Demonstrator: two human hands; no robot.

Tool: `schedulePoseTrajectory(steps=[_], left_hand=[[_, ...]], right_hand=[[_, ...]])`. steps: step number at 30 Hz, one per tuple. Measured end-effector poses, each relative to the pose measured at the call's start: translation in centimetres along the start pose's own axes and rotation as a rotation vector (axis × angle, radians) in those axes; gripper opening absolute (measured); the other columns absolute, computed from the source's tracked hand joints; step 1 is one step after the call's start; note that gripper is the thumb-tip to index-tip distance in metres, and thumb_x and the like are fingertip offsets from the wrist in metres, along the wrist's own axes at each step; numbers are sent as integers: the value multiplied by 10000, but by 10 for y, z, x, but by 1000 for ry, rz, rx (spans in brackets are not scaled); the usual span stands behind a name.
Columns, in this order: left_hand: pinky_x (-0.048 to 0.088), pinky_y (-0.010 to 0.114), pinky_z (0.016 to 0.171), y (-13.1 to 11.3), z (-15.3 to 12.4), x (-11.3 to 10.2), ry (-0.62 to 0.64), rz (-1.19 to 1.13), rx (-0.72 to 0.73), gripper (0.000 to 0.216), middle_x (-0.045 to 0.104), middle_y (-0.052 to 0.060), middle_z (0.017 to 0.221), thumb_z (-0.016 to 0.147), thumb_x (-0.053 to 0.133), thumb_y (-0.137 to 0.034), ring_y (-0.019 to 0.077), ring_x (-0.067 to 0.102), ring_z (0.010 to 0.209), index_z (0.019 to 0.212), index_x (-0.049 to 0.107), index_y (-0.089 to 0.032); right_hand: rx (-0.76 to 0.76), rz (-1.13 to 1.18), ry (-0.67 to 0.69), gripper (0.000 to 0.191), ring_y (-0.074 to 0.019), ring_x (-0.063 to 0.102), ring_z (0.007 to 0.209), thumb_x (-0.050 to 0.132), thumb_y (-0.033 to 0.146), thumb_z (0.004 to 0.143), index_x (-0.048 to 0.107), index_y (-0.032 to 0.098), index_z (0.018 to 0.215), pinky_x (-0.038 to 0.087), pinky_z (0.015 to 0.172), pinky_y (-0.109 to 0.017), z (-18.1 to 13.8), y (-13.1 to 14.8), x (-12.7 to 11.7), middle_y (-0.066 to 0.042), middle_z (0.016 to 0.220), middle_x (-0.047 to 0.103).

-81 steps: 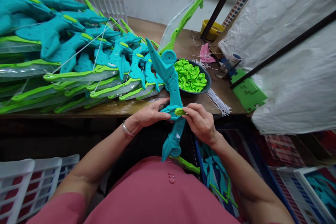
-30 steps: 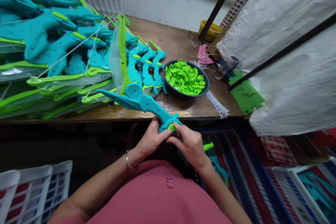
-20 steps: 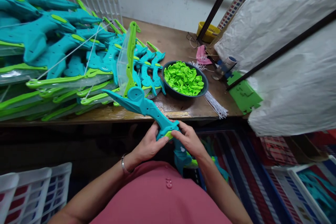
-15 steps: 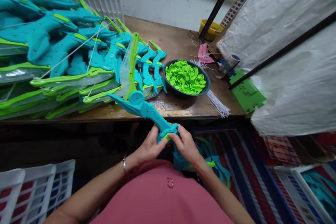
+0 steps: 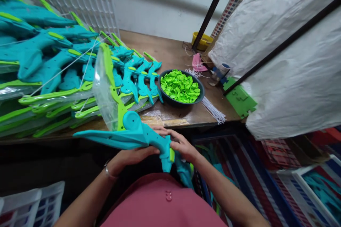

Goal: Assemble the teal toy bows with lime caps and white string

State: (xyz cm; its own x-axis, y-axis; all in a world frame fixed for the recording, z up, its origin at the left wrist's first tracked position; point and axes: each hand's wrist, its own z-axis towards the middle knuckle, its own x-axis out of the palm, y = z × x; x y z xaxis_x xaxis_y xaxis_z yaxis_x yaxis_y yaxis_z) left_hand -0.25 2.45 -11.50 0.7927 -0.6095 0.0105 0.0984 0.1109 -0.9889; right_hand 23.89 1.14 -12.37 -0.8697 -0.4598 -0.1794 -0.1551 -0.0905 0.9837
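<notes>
I hold a teal plastic toy bow (image 5: 133, 137) in front of my chest, its long teal limb lying nearly level and pointing left. A lime green limb (image 5: 113, 85) in a clear sleeve rises from its round hub. My left hand (image 5: 133, 155) grips the bow from below, near the handle. My right hand (image 5: 182, 145) closes on the handle, where a small lime green insert (image 5: 172, 154) sits. A dark bowl (image 5: 197, 98) of lime green plastic pieces (image 5: 179, 87) stands on the wooden table (image 5: 170, 51) just beyond my hands.
A large stack of finished teal and green bows (image 5: 53, 74) fills the table's left. White strings (image 5: 213, 109), a green flat part (image 5: 239, 97), a yellow container (image 5: 201, 39) and a big white plastic bag (image 5: 287, 64) lie right. White crates (image 5: 32, 205) and a bin of bows (image 5: 325, 188) stand below.
The bow has swung from upright to lying nearly level, with its teal limb now pointing left. My hands have dropped lower and closer to my body while staying on the handle.
</notes>
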Motion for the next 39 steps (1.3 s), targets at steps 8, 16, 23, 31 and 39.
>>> schedulePoseTrajectory(steps=[8,16,23,31,39], left_hand=[[577,409,901,14,7,12,-252,-307,85,198,756,112,1160,948,716,-377,301,718,1058,1043,656,-214],[603,304,586,16,3,29,-360,-296,-177,353,731,115,1079,884,758,-485,257,696,840,1093,724,-203],[518,248,431,13,1,27,-519,-125,-223,440,729,79,888,883,729,-546,136,602,486,1073,698,-151],[471,233,459,11,-5,38,-568,8,-185,425,748,69,813,894,693,-514,137,592,514,1066,738,-127],[579,321,824,7,3,44,-644,0,-132,365,798,89,936,871,717,-480,248,734,887,993,766,-140]], right_hand=[[77,-792,-305,267,-212,719,961,563,344,1005,773,180,1015,540,893,-318,93,45,-96,-69,1009,786],[437,-1072,-376,229,-250,679,1145,692,324,984,704,146,1128,542,1026,-482,192,11,-149,-99,1211,714],[459,-950,-370,303,-230,688,1086,681,365,997,666,159,1219,598,938,-448,190,-1,-168,-85,1241,685],[235,-616,-566,277,-147,702,819,660,365,1015,666,145,1183,618,711,-305,169,2,-162,-46,1040,717],[9,-472,-687,381,-168,687,575,656,434,884,742,133,1102,547,501,-280,112,7,-142,-56,825,757]])
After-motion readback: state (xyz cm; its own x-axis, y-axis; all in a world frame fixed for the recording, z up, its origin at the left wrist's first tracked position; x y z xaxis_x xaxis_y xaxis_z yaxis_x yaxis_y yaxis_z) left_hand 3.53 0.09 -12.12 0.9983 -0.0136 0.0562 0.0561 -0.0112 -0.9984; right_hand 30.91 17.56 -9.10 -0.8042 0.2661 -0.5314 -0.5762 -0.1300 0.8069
